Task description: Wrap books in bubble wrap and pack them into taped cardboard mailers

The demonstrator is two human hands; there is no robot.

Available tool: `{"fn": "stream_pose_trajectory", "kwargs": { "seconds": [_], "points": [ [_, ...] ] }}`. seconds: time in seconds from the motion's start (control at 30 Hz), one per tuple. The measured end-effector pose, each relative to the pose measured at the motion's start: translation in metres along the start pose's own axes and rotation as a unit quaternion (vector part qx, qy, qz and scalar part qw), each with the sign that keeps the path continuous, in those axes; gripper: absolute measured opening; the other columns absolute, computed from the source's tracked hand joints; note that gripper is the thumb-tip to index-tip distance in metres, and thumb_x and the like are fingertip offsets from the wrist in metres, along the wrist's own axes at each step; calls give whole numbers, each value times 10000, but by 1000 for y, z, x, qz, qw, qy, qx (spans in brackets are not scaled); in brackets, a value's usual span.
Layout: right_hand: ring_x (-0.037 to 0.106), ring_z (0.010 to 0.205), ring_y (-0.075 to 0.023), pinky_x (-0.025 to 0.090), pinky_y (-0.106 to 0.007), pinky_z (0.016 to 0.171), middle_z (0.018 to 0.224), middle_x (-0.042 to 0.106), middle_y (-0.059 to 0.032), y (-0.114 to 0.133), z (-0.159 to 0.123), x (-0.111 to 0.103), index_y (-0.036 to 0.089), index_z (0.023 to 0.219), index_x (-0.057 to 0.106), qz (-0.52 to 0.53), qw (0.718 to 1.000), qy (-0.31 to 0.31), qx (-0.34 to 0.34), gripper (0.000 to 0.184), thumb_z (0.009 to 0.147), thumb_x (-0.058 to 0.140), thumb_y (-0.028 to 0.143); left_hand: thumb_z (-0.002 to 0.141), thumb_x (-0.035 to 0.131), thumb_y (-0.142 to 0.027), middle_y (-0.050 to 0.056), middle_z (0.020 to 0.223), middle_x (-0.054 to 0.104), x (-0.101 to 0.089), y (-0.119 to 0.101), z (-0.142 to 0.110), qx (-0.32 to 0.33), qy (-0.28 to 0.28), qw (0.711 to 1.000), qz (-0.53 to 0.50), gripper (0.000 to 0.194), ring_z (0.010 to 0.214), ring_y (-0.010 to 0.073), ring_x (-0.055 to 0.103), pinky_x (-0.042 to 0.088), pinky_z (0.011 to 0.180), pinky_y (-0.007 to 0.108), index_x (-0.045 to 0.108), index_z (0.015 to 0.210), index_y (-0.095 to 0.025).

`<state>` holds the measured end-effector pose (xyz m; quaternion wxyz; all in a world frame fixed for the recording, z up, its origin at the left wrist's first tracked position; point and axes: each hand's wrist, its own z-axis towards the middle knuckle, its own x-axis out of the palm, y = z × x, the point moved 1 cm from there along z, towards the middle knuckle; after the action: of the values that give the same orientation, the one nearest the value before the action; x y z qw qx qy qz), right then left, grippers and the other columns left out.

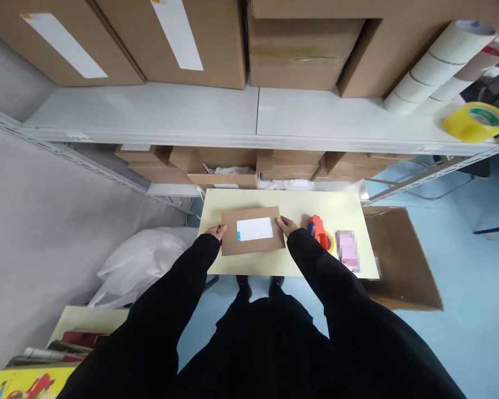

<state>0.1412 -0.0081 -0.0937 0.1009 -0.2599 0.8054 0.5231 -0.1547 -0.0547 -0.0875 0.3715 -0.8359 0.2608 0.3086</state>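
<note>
Both my hands grip a flat brown cardboard box (229, 235) over a cream table (291, 265). A white label (255, 229) with a blue mark is stuck on its upper face. My left hand (217, 231) is closed on the left edge, and my right hand (286, 225) is closed on the right edge, thumbs on top. Whether the box rests on the table or is slightly raised, I cannot tell. Just right of my right hand lies a red tape dispenser (319, 231) with a yellow tape roll. Beyond it is a pinkish, blurred-out item (348, 250).
A grey shelf (199, 113) above the table bears large cartons (191, 44), white rolls (426, 77) and a yellow tape roll (476, 123). An open carton (403, 260) stands on the floor at right. Left are a white plastic bag (149, 260) and several books (37, 379).
</note>
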Motion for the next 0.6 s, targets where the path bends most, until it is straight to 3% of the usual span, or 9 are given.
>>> {"fn": "stream_pose_trajectory", "kwargs": {
  "seconds": [0.13, 0.27, 0.4, 0.5, 0.6],
  "points": [
    [564, 931, -196, 401, -278, 849, 1142, 551, -122, -24, -21, -22, 103, 1155, 508, -115, 989, -85, -22, 444, 810, 443, 375, 791, 462, -476, 119, 1086, 617, -1, 4, 9, 6, -11, 1000, 23, 594, 929, 212, 611, 453, 819, 299, 417, 1263, -118],
    [490, 1035, -254, 328, -340, 906, 1066, 558, -139, -54, -53, -53, 136, 1042, 550, -303, 934, -181, 48, 392, 763, 504, 408, 766, 520, -381, 131, 1229, 517, -6, -3, 13, 72, -68, 994, 47, 594, 1023, 207, 568, 419, 904, 289, 386, 1278, -112],
    [409, 1129, -308, 271, -449, 912, 1096, 533, -165, -73, -61, -59, 127, 1095, 509, -358, 910, -132, 164, 544, 713, 539, 512, 731, 533, -350, 118, 1325, 421, -10, -26, 4, 229, -128, 955, 136, 543, 1231, 239, 374, 296, 1028, 310, 473, 1222, -124],
    [419, 1130, -311, 247, -487, 908, 1075, 547, -169, -81, -54, -55, 121, 1123, 482, -350, 910, -98, 200, 563, 720, 536, 511, 724, 530, -343, 109, 1360, 383, -8, -48, -7, 331, -85, 918, 200, 506, 1286, 264, 275, 217, 1060, 383, 516, 1191, -150],
    [522, 1016, -285, 233, -493, 925, 983, 599, -152, -88, -47, -50, 115, 1120, 473, -326, 919, -84, 203, 476, 762, 514, 426, 714, 539, -332, 112, 1361, 383, -3, -60, -13, 376, -29, 898, 229, 496, 1291, 283, 257, 171, 1064, 429, 533, 1178, -156]
  ]
}}
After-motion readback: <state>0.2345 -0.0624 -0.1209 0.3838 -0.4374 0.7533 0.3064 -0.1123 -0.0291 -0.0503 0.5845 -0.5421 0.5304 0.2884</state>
